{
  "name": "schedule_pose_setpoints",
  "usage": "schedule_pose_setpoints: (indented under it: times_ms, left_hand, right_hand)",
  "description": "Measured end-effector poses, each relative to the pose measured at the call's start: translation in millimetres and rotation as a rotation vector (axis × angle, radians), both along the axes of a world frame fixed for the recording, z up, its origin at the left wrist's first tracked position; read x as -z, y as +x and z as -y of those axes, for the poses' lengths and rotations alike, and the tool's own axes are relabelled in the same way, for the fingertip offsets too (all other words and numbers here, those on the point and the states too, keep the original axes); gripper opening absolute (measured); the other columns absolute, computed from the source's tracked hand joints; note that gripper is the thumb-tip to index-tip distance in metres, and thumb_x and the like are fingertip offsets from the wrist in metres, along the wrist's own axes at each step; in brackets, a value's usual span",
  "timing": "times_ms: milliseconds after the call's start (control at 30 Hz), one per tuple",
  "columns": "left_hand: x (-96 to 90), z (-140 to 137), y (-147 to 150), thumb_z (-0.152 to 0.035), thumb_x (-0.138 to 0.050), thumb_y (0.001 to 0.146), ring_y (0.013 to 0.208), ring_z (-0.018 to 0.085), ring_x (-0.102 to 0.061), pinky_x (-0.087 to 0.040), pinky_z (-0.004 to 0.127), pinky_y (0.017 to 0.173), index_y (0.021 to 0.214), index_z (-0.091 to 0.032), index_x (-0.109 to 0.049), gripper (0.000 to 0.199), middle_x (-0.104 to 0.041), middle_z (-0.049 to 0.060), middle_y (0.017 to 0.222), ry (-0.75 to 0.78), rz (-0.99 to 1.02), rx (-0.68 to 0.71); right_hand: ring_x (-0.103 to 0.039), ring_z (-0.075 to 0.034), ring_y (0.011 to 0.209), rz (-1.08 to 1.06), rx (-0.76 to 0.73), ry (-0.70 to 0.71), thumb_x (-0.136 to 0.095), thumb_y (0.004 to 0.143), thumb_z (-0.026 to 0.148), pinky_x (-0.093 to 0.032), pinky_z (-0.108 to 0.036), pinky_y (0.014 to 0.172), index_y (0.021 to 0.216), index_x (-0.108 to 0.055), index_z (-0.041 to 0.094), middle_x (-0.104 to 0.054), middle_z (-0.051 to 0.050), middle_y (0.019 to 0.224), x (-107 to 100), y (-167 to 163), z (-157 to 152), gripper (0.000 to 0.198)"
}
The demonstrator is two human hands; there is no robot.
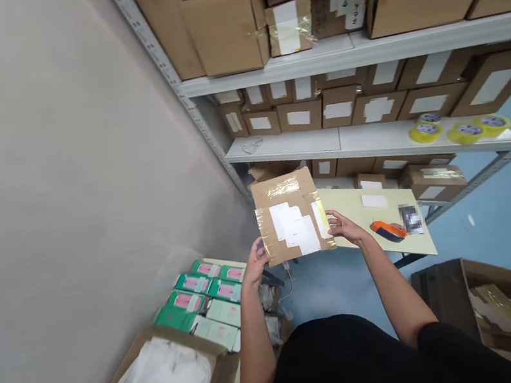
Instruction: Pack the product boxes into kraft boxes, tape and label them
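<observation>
At the centre of the frame we hold a white-labelled brown cardboard box (295, 216); the fingers of our bare left hand (255, 263) clamp its lower-left edge, those of our bare right hand (344, 227) its right edge. Right of centre, an orange-and-dark curved object (387, 231) lies on a pale yellow tabletop (349, 208).

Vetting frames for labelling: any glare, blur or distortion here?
Head view: bright glare on the clear tape atop the held box; head view: label print too small or soft to read; head view: left shelf upright slants, perhaps from lens distortion or head tilt; head view: pixelated patch on the table.
</observation>
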State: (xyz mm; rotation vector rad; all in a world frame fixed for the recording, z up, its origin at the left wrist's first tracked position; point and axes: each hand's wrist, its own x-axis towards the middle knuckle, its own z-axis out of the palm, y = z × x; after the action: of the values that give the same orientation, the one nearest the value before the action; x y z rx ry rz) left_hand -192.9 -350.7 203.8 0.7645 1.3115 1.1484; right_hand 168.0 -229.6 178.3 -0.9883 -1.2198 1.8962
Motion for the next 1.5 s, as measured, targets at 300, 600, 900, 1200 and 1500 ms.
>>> schedule_pose_setpoints:
  times_ms: [300,600,900,1200,1500]
  left_hand:
    - [39.5,-134,27,-0.020,-0.077,0.061,0.072,0.011,-0.062,-0.046,0.021,0.065,0.148,-0.029,-0.047,0.093,-0.069,0.001,0.101,-0.040,0.053,0.337]
    - [82.0,-244,43,-0.031,-0.077,0.073,0.083,0.017,-0.070,-0.054,0.028,0.074,0.138,-0.026,-0.057,0.067,-0.072,0.004,0.103,-0.024,-0.138,0.477]
    - [150.4,-245,120,-0.019,-0.079,0.071,0.097,0.028,-0.075,-0.053,0.030,0.080,0.146,-0.016,-0.054,0.079,-0.077,0.005,0.088,-0.217,-0.743,0.531]
    - [112.9,-262,202,-0.022,-0.077,0.078,0.087,0.019,-0.074,-0.059,0.028,0.082,0.159,-0.023,-0.040,0.089,-0.073,0.001,0.091,-0.046,-0.500,0.358]
    - [115.0,-277,233,-0.049,-0.072,0.089,0.104,0.022,-0.072,-0.058,0.036,0.092,0.158,-0.028,-0.040,0.079,-0.054,0.016,0.151,0.001,-0.425,0.212]
  right_hand:
    - [-0.066,-0.016,0.082,0.091,0.245,-0.080,-0.085,0.062,0.021,-0.055,-0.032,0.077,0.138,-0.056,0.035,-0.066,0.001,0.100,10,59,-21,0.083]
    - [-0.069,-0.026,0.100,0.618,0.565,-0.044,-0.074,0.063,0.018,-0.054,-0.041,0.092,0.147,-0.055,0.026,-0.071,-0.004,0.100,69,35,-63,0.087]
    - [-0.066,-0.031,0.128,0.732,0.281,-0.021,-0.081,0.068,0.019,-0.048,-0.048,0.111,0.156,-0.049,0.028,-0.069,-0.012,0.136,151,-6,-7,0.094]
    - [-0.059,-0.030,0.136,0.743,0.537,0.262,-0.068,0.078,0.024,-0.043,-0.051,0.120,0.148,-0.058,0.027,-0.064,-0.009,0.146,151,4,-44,0.071]
    - [-0.068,-0.037,0.114,0.561,0.620,0.092,-0.058,0.085,0.051,-0.053,-0.047,0.102,0.116,-0.077,0.026,-0.080,-0.008,0.111,131,85,-63,0.045]
